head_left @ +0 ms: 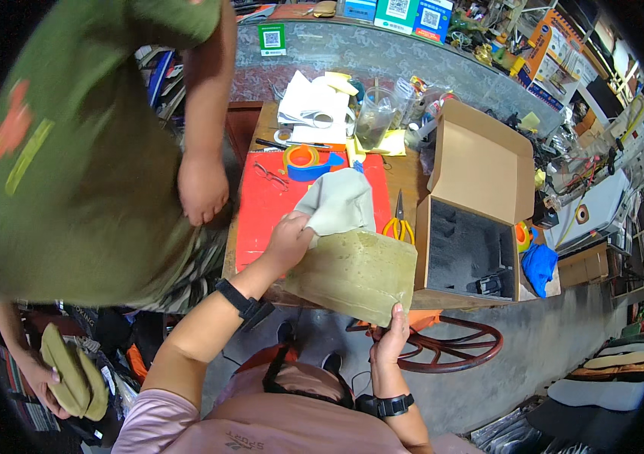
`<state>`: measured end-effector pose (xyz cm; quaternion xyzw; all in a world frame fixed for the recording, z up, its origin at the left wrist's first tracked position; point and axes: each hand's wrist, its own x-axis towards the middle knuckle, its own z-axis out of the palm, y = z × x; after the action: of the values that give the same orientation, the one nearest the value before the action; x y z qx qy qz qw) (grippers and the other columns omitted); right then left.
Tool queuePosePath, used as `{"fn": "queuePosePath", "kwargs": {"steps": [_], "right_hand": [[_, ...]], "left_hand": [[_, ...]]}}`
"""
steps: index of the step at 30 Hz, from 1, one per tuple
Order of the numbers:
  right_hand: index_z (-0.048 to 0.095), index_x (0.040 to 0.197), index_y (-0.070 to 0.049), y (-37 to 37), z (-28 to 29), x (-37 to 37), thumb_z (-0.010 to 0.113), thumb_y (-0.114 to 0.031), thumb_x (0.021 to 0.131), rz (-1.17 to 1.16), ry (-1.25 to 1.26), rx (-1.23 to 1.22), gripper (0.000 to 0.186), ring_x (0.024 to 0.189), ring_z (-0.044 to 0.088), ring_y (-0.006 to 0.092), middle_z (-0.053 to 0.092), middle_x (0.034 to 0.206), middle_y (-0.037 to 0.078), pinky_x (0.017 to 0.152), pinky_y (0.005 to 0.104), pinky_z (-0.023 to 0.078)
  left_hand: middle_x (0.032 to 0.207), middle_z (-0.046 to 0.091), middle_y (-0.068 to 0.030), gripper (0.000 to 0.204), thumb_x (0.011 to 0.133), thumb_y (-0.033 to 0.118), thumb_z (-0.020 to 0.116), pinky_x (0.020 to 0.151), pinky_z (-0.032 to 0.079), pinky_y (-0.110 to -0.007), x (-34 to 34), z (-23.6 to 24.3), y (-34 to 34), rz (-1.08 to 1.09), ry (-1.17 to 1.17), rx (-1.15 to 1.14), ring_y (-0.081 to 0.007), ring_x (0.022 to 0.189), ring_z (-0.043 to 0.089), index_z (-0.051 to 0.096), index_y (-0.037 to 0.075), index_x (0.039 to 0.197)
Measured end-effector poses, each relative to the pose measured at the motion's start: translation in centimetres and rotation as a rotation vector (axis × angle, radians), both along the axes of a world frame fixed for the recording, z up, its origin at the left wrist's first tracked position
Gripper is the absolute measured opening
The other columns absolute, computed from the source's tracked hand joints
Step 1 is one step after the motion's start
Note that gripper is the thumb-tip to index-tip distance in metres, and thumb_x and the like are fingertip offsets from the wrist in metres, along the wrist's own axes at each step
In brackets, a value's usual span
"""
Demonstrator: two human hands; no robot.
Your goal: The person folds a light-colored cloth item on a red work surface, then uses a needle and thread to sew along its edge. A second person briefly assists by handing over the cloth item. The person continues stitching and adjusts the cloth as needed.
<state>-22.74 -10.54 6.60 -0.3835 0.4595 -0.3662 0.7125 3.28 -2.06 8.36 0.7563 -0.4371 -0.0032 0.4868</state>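
Head view shows the olive block (352,272) at the middle of the frame, overlapping the front edge of the bench (403,175); whether it rests there or is held up, I cannot tell. The right hand (391,338) has its grip closed on the block's lower right corner, thumb on top. The left hand (290,240) has its grip narrowed on a pale grey cloth (341,200) at the block's upper left edge.

The block looks stiff and fairly weighty, perhaps slick on its smooth face; 2 opposite edges would give the surest hold. The cloth seems light and limp, best pinched by a fold.

Yellow-handled scissors (399,227) lie just right of the cloth, and an open cardboard box (484,155) crowds the right side. Glasses (270,175) and a blue tape dispenser (314,169) sit upper left of the cloth. At frame left, 1 co-worker's hand (203,189) hangs near the bench.
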Motion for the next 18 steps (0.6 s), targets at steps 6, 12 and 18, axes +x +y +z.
{"fn": "queuePosePath", "kwargs": {"steps": [6,12,18], "right_hand": [[0.047,0.124,0.004,-1.5,-1.4,-2.6,0.062,-0.018,0.087,-0.031,0.046,-0.187,0.046,0.094,0.053,0.0153,0.056,0.102,0.007,0.082,0.0276,0.043],[0.045,0.126,0.007,-2.5,0.0,-2.4,0.069,-0.020,0.082,0.003,0.181,-0.199,0.057,0.107,0.049,0.0213,0.046,0.123,0.017,0.092,0.0309,0.039],[0.044,0.126,0.006,-1.7,-0.8,0.1,0.075,-0.028,0.074,0.127,0.211,-0.326,0.070,0.113,0.046,0.0311,0.046,0.123,0.023,0.097,0.0388,0.036]], "left_hand": [[0.087,0.055,-0.0213,0.013,0.077,0.006,0.052,0.073,0.045,-0.042,-2.2,1.4,0.9,0.163,-0.050,0.011,-0.0395,0.084,0.054,0.054,-0.002,0.087],[0.086,0.052,-0.0174,0.017,0.073,0.001,0.050,0.069,0.047,-0.045,-2.4,1.0,1.2,0.225,0.028,0.016,-0.0380,0.081,0.055,0.053,0.000,0.090],[0.090,0.051,-0.0137,0.019,0.073,0.007,0.054,0.065,0.047,-0.042,-0.2,1.6,0.2,0.099,-0.585,0.440,-0.0337,0.073,0.055,0.052,0.006,0.091]]}}
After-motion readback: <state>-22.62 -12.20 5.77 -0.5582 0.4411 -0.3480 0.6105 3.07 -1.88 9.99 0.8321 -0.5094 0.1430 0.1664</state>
